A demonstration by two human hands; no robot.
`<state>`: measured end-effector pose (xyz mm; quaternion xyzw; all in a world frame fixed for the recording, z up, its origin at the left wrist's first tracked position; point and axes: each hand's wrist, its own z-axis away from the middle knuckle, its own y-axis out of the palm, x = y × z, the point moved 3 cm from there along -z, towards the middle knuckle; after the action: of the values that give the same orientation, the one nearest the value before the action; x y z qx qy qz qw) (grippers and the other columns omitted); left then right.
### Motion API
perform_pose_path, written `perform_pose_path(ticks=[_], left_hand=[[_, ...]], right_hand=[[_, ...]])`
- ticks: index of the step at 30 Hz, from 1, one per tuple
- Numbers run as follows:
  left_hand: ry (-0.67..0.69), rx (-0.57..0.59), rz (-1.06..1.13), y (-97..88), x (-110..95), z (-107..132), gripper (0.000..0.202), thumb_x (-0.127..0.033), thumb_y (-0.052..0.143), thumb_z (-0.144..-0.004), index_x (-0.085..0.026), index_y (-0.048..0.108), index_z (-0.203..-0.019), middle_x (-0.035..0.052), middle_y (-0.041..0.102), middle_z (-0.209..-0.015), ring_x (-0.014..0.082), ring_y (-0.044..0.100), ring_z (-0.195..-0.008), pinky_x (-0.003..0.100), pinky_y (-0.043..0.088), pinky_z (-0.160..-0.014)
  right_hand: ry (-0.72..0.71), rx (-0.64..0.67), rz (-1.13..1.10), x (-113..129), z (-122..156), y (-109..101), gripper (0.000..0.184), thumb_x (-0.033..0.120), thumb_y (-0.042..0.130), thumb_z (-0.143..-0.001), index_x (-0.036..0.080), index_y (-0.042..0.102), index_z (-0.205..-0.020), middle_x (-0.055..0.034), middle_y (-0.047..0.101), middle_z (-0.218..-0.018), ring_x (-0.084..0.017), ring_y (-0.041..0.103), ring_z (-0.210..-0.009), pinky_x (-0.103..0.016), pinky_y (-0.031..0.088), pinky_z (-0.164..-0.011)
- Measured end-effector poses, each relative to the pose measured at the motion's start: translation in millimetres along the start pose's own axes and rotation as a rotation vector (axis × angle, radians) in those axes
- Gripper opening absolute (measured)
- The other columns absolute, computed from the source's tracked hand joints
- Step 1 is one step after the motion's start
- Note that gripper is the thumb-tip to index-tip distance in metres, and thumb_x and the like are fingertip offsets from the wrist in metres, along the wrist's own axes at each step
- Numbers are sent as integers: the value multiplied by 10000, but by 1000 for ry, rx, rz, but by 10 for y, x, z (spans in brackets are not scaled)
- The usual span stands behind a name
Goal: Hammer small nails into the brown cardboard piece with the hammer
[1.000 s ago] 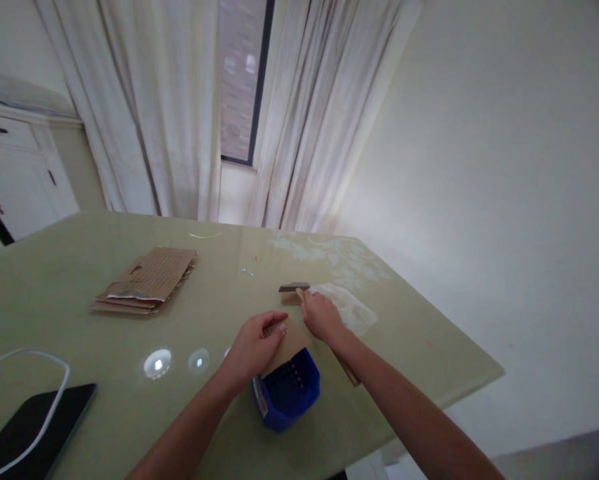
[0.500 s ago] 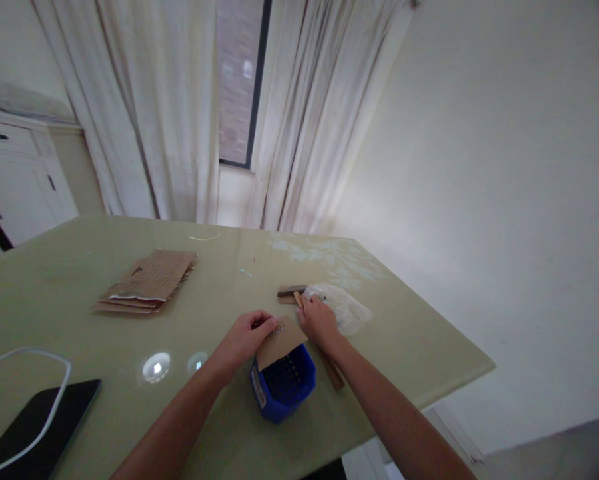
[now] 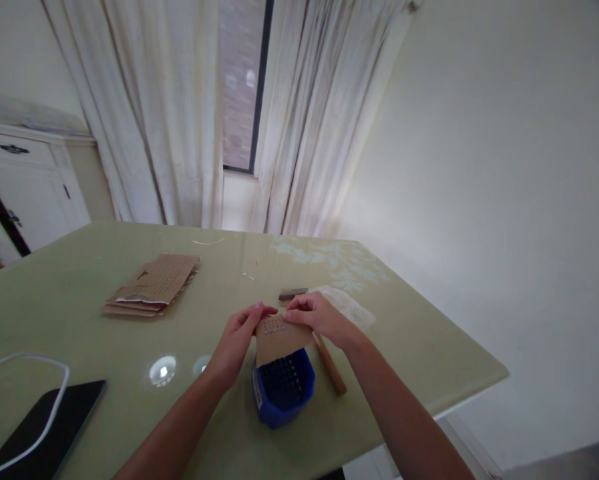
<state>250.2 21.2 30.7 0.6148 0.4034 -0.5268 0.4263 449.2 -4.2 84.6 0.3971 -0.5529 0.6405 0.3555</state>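
Observation:
My left hand (image 3: 236, 337) holds a small brown piece of cardboard (image 3: 282, 348) by its upper left edge, thumb on top. A row of tiny silvery pieces (image 3: 275, 328) shows near the card's upper edge. At that edge, my right hand (image 3: 319, 317) is closed in a pinch; whatever is between its fingertips is too small to tell. Below the card sits a blue plastic bin (image 3: 285, 393) with a grid pattern inside, partly covered by the card. A brown wooden handle (image 3: 332, 368) lies under my right wrist. Behind that hand are a dark bar (image 3: 292, 293) and a clear plastic bag (image 3: 346, 305).
A stack of perforated cardboard sheets (image 3: 154, 283) lies at the left of the glossy table (image 3: 219, 280). Nearer at left are a black tablet-like slab (image 3: 44, 427) and a white cable (image 3: 54, 407). Small white scraps (image 3: 248, 276) lie farther back. The table's right edge runs beside my right arm.
My right hand has moved from beside the plastic bag left to the cardboard's upper edge. The cardboard has turned slightly in my left hand. The view has shifted a little.

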Motion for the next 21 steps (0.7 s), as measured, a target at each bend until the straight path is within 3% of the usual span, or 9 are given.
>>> perform_pose_path(ticks=[3,6,10,13,16,21], left_hand=[[86,-81,-25,-46,-15,8,716,-767,463,-1021,-169,841,-1131,143,864,-1087,305,777,-1044,423,612,-918],[182,-118,-91,-110,-44,-8,590,-707,549,-1012,-207,841,-1124,107,857,-1120,299,757,-1076,404,593,-961],[293,-167,-198,-233,-76,-57,360,-567,746,-890,-225,834,-964,72,848,-1024,281,742,-968,362,580,-906],[333,-258,-280,-329,-73,-71,203,-420,726,-884,-233,805,-885,55,828,-958,266,729,-918,329,563,-829],[352,-304,-346,-368,-54,-60,148,-356,697,-873,-242,790,-884,47,818,-948,266,734,-910,315,564,-789],[331,-297,-403,-375,-2,-48,124,-332,698,-862,-253,778,-913,35,821,-946,263,749,-880,299,584,-745]], right_hand=[[7,-29,-142,56,-122,-83,535,687,833,-806,166,749,-893,-10,716,-769,-151,624,-676,-268,457,-634],[8,-10,-230,122,-300,-108,571,729,825,-783,179,717,-893,-6,707,-783,-148,625,-680,-267,474,-654],[-1,121,-256,241,-545,-61,599,734,887,-715,182,717,-874,-4,708,-787,-148,626,-686,-264,478,-660],[-29,237,-200,333,-680,-15,535,623,981,-666,177,761,-861,5,718,-785,-141,605,-689,-242,427,-627],[-77,306,-141,394,-745,23,426,535,991,-710,185,811,-874,14,722,-797,-146,595,-736,-236,409,-635],[-89,364,-145,394,-750,67,372,524,946,-774,193,797,-853,38,657,-750,-133,543,-721,-229,395,-626]])
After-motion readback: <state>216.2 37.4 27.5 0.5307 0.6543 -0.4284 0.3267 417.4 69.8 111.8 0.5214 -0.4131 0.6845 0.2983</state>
